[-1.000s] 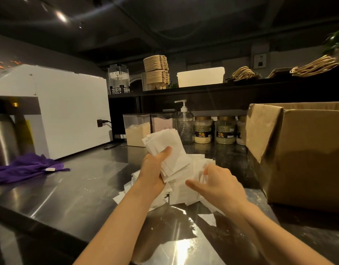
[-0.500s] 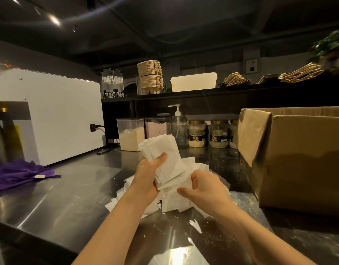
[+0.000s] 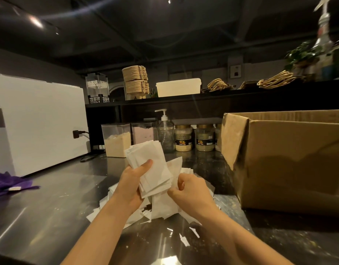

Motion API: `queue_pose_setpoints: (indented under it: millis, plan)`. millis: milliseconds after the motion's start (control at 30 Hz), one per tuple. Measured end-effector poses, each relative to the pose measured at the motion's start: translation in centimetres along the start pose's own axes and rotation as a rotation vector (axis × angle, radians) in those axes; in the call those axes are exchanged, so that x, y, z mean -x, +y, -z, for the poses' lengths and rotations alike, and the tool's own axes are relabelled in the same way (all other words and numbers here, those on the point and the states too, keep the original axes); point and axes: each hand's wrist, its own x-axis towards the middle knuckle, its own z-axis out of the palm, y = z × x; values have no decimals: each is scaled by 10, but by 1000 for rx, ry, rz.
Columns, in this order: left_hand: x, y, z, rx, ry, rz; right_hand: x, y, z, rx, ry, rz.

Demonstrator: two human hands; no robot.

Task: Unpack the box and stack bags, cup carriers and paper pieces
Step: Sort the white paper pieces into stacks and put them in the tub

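My left hand (image 3: 132, 180) grips a thick stack of white paper pieces (image 3: 153, 165), thumb across its front, held upright above the steel counter. Right beside it, my right hand (image 3: 189, 190) pinches a white piece at the stack's right edge with curled fingers. Under both hands lies a loose heap of white paper pieces (image 3: 161, 207) on the counter. The open cardboard box (image 3: 291, 159) stands to the right, one flap hanging over its left side. Cup carriers (image 3: 136, 81) are stacked on the back shelf, and paper bags with twine handles (image 3: 275, 81) lie further right on it.
A white machine (image 3: 40, 123) fills the left side, with a purple cloth (image 3: 10, 182) in front of it. Powder containers (image 3: 117, 140), a pump bottle (image 3: 165, 134) and jars (image 3: 184, 138) line the back of the counter. A cream tub (image 3: 178, 87) sits on the shelf.
My right hand has moved up from the heap to the right edge of the stack. My left hand keeps its grip on the stack. The camera has tilted up a little.
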Motion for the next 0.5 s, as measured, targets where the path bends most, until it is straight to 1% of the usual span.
queue_pose_setpoints:
  millis: [67, 133, 267, 500]
  plan:
    - [1, 0, -1, -21, 6, -17, -1, 1, 0, -6, 0, -21]
    - [1, 0, -2, -30, 12, -27, 0, 2, -1, 46, -17, -47]
    - [2, 1, -1, 6, -4, 0, 1, 2, -4, 115, -23, -54]
    - [3, 1, -3, -10, 5, -26, -2, 2, -5, 0, -53, -72]
